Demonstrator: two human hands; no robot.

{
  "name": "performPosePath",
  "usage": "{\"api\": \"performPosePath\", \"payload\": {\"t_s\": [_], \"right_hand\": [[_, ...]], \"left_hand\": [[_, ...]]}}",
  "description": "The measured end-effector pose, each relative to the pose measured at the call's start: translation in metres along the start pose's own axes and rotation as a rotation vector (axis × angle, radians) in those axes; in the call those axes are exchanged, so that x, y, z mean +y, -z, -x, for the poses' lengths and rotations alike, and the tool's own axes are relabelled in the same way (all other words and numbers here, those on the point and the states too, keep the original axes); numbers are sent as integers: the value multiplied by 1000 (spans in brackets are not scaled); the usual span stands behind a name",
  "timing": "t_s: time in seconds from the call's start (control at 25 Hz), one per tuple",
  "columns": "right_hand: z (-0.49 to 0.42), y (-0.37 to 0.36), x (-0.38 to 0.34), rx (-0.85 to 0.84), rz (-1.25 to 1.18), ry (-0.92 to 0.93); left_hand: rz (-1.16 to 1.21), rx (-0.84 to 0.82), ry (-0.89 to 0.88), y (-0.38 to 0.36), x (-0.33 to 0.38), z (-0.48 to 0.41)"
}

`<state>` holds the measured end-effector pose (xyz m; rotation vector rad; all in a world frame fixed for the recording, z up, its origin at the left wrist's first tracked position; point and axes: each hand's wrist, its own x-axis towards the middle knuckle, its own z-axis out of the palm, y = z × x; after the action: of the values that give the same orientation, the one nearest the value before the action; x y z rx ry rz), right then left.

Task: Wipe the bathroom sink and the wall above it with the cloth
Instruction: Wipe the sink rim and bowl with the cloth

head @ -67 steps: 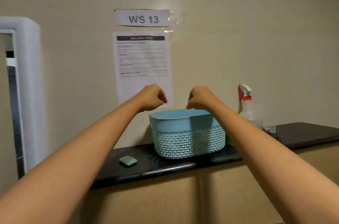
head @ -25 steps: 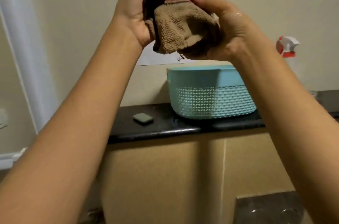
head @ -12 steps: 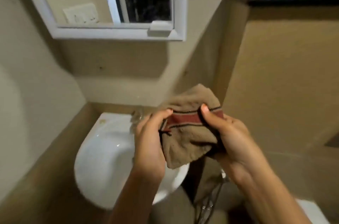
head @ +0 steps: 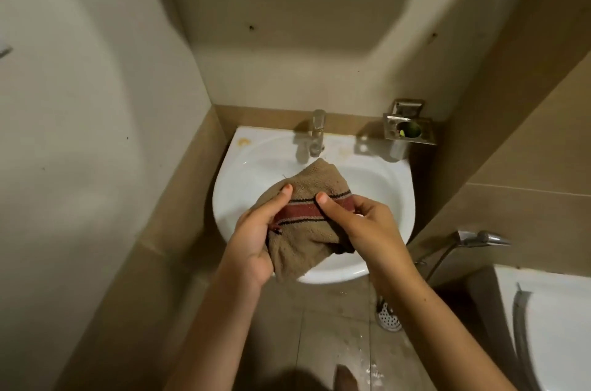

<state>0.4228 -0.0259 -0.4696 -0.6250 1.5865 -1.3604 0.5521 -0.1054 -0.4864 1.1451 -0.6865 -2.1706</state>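
Both hands hold a brown cloth [head: 315,186] with a red stripe, bunched up over the white sink [head: 236,179]. My left hand [head: 256,230] grips its left edge, thumb on top. My right hand [head: 364,227] pinches the stripe from the right. The cloth hangs above the basin's front half, just short of the metal tap [head: 315,134]. The beige wall above the sink [head: 303,38] fills the upper middle, with a few small dark marks on it.
A metal soap holder [head: 409,128] is fixed to the wall at the sink's right rear. A hand-shower hose [head: 473,238] hangs right of the sink, beside a white toilet [head: 563,326]. A floor drain [head: 388,317] lies below. Side walls close in left and right.
The view has swung from the black shelf with the blue basket down to the sink. Both hands have come down with the cloth and hold it over the basin.
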Motion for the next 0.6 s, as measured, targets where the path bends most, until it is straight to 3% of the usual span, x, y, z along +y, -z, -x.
{"api": "performPosePath", "payload": {"t_s": [0.24, 0.36, 0.48, 0.6], "right_hand": [[-26, -32, 37, 130, 311, 154], [-49, -46, 48, 30, 314, 195], [-86, -60, 57, -100, 291, 136], [-126, -73, 75, -112, 251, 29]], "left_hand": [[-23, 93, -20, 38, 9, -40], [-95, 127, 2, 52, 17, -65], [-127, 168, 113, 64, 29, -97], [-181, 198, 190, 76, 37, -130]]}}
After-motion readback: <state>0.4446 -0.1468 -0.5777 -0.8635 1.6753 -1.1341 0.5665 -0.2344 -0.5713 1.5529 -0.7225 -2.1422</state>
